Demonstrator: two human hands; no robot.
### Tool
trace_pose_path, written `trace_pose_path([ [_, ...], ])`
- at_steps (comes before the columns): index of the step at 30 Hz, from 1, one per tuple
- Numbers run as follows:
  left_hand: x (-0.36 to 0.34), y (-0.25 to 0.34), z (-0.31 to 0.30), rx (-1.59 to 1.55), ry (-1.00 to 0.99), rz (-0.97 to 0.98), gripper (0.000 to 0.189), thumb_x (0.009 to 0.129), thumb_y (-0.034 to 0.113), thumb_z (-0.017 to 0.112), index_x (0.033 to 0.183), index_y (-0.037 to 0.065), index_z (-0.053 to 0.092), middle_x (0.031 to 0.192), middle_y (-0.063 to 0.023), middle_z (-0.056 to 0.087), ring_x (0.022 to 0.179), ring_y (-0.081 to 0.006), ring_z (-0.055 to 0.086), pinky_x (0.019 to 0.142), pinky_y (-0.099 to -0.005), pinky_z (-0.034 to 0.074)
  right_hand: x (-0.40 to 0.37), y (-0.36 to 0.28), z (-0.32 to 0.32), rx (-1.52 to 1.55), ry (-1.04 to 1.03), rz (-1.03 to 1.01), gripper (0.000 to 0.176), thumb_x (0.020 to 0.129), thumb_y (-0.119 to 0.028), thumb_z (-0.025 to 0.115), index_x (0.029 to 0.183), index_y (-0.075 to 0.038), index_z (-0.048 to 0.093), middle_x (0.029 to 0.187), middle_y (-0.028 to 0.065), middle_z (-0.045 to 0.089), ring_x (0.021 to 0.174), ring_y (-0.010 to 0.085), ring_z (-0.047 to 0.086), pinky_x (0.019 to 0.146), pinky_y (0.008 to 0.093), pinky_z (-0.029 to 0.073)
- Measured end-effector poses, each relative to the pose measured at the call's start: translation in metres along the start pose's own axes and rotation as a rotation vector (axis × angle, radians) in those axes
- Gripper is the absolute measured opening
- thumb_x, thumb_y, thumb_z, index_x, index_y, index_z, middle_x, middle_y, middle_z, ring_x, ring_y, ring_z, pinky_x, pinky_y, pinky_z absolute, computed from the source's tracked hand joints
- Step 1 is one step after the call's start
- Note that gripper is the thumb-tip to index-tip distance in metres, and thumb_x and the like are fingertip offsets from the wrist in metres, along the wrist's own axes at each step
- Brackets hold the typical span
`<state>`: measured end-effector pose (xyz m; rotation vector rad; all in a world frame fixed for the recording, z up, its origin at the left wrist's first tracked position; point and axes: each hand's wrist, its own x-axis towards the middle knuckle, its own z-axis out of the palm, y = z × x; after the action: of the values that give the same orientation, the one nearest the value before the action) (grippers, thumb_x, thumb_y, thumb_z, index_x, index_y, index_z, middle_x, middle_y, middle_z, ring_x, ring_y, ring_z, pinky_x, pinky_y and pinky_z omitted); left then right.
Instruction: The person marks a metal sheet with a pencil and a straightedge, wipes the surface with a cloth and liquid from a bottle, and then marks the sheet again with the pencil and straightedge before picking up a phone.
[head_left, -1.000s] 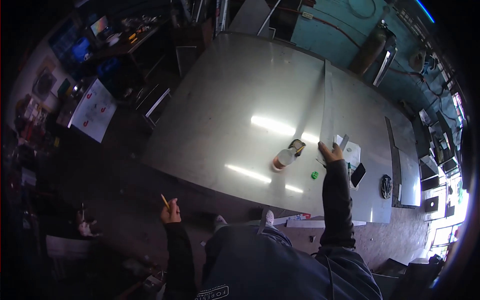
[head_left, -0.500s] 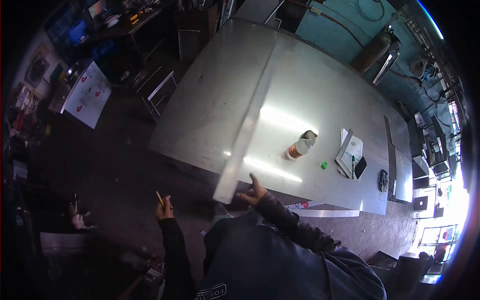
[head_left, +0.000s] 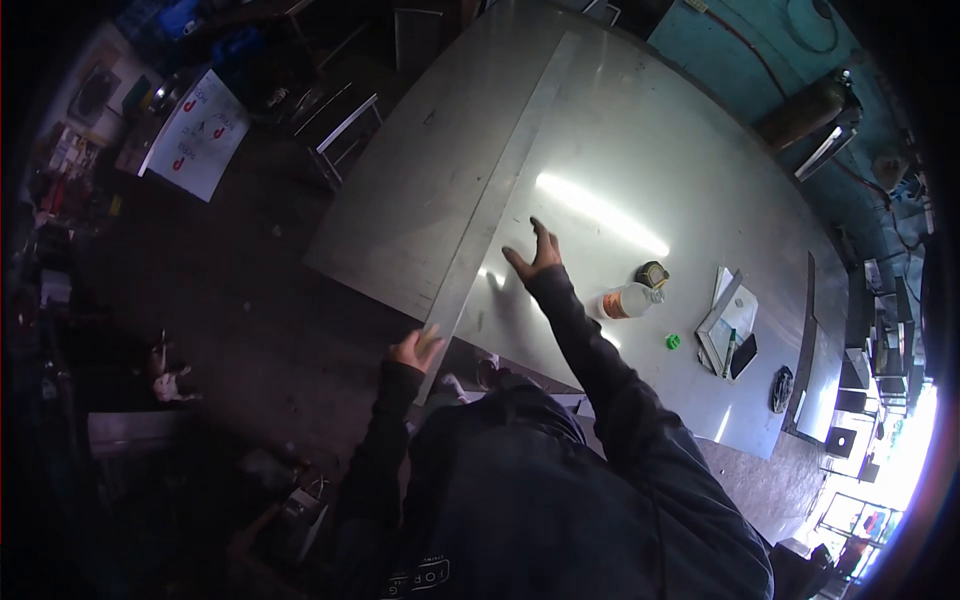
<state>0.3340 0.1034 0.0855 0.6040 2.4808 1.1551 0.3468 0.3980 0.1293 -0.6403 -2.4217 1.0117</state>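
A long flat metal strip (head_left: 500,190) lies across a big metal sheet (head_left: 400,170), its near end sticking out past the edge. My left hand (head_left: 415,350) is closed at that near end, with a yellow pencil (head_left: 430,335) between its fingers. Thumb and fingers spread, my right hand (head_left: 537,255) hovers over the sheet just right of the strip and holds nothing. To its right are a clear bottle with an orange label (head_left: 625,302) and a round dark and yellow object (head_left: 652,274), perhaps a tape measure.
Farther right on the sheet are a green cap (head_left: 673,342), a white pad (head_left: 735,310) with a green marker and a dark phone-like object, and a black coil (head_left: 782,389). A gas cylinder (head_left: 805,115) leans by the wall. At left stands a white printed panel (head_left: 205,135).
My left hand has moved right and up to the strip's near end. My right hand has reached forward over the sheet. The strip now lies flatter along the sheet.
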Motion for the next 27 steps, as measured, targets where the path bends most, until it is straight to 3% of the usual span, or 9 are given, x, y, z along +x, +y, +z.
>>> trace_pose_path([
  [2,-0.013,0.004,0.019,-0.001,0.058,0.049,0.057,0.073,0.048,0.067,0.104,0.001,0.058,0.076,-0.0250,0.060,0.073,-0.0403,0.060,0.059,-0.0429,0.049,0.028,0.008,0.012,-0.048,-0.012,0.081,0.082,0.067,-0.039,0.072,0.131,-0.006,0.033,0.125,0.0274,0.036,0.117,0.0415,0.036,0.097,0.0453,0.034],
  [8,-0.045,-0.016,0.040,-0.013,0.001,-0.063,0.054,0.073,0.043,0.069,0.107,0.003,0.057,0.080,-0.0231,0.061,0.076,-0.0388,0.060,0.061,-0.0417,0.050,0.083,0.051,0.028,-0.357,-0.067,0.290,0.090,0.067,-0.053,0.066,0.136,-0.011,0.027,0.140,0.0267,0.017,0.130,0.0423,0.016,0.106,0.0488,0.017],
  [14,-0.044,0.038,0.002,-0.023,-0.154,-0.224,0.041,0.076,0.031,0.068,0.108,0.008,0.058,0.089,-0.0183,0.063,0.086,-0.0324,0.061,0.069,-0.0362,0.050,0.103,0.066,0.040,-0.498,-0.045,0.257,0.097,0.069,-0.065,0.055,0.139,-0.007,0.022,0.143,0.0266,0.011,0.133,0.0433,0.002,0.108,0.0510,0.005],
  [16,-0.041,0.037,0.008,-0.149,-0.196,-0.183,0.035,0.078,0.022,0.065,0.107,0.004,0.059,0.098,-0.0152,0.063,0.091,-0.0256,0.062,0.078,-0.0320,0.048,0.097,0.112,0.078,-0.546,-0.024,0.162,0.107,0.059,-0.074,0.054,0.139,-0.008,0.025,0.143,0.0260,0.013,0.132,0.0453,0.000,0.103,0.0620,0.000],
  [17,-0.040,0.004,0.029,-0.207,-0.136,0.030,0.031,0.081,0.016,0.062,0.107,0.000,0.059,0.102,-0.0141,0.063,0.093,-0.0225,0.061,0.082,-0.0311,0.047,0.095,0.126,0.087,-0.451,0.390,-0.063,0.112,0.054,-0.075,0.057,0.138,-0.008,0.025,0.143,0.0254,0.012,0.131,0.0464,-0.002,0.101,0.0647,0.000],
  [19,-0.024,-0.030,0.037,-0.349,-0.120,0.135,0.030,0.081,0.010,0.061,0.108,-0.003,0.057,0.111,-0.0172,0.059,0.105,-0.0243,0.055,0.091,-0.0325,0.041,0.098,0.088,0.057,-0.439,-0.097,0.266,0.109,0.057,-0.072,0.057,0.138,-0.007,0.025,0.143,0.0263,0.010,0.131,0.0479,0.002,0.102,0.0623,0.005],
  [20,-0.019,-0.049,0.040,-0.369,-0.096,-0.037,0.031,0.081,0.012,0.062,0.107,-0.005,0.057,0.113,-0.0186,0.057,0.107,-0.0257,0.053,0.093,-0.0339,0.039,0.098,0.071,0.043,-0.449,-0.154,0.292,0.103,0.062,-0.068,0.057,0.138,-0.006,0.024,0.143,0.0261,0.010,0.132,0.0465,0.003,0.103,0.0603,0.008],
  [23,0.004,-0.080,0.036,-0.349,-0.187,-0.317,0.029,0.081,0.021,0.066,0.094,-0.004,0.060,0.091,-0.0078,0.061,0.083,-0.0161,0.056,0.077,-0.0288,0.044,0.076,0.047,0.030,-0.367,-0.074,0.254,0.093,0.069,-0.056,0.059,0.137,-0.004,0.023,0.144,0.0241,0.009,0.133,0.0425,0.006,0.104,0.0564,0.011],
  [27,0.014,-0.085,0.032,-0.374,-0.236,-0.248,0.031,0.079,0.025,0.068,0.092,-0.002,0.060,0.085,-0.0044,0.061,0.076,-0.0139,0.054,0.071,-0.0273,0.043,0.069,0.041,0.013,-0.366,-0.117,0.274,0.090,0.071,-0.052,0.060,0.137,-0.003,0.024,0.145,0.0204,0.008,0.134,0.0387,0.005,0.105,0.0549,0.014],
])
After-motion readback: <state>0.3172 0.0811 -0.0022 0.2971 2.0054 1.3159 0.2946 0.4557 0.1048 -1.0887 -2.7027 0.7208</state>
